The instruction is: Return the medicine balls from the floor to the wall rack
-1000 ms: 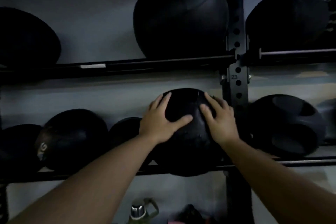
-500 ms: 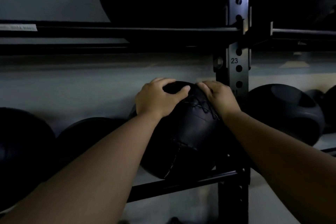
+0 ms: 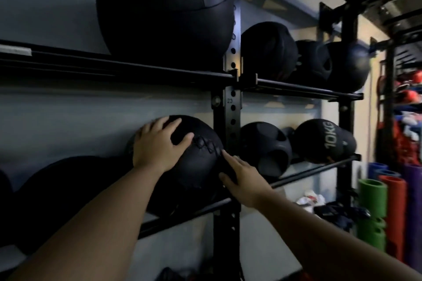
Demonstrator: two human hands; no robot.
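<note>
A black laced medicine ball rests on the lower rail of the black wall rack, just left of the upright post. My left hand lies spread over the ball's upper left side, pressing on it. Over at the ball's lower right edge, my right hand has its fingers extended and only its fingertips touch the ball. Neither hand wraps around it.
A large black ball sits on the upper rail above. Right of the post are handled balls, one marked 10KG, and more on the upper shelf. Rolled mats stand at the far right. Another dark ball sits left.
My view has swung right, showing more of the rack. My right hand slid from the ball's top down to its lower right edge and opened. The left hand stays on top.
</note>
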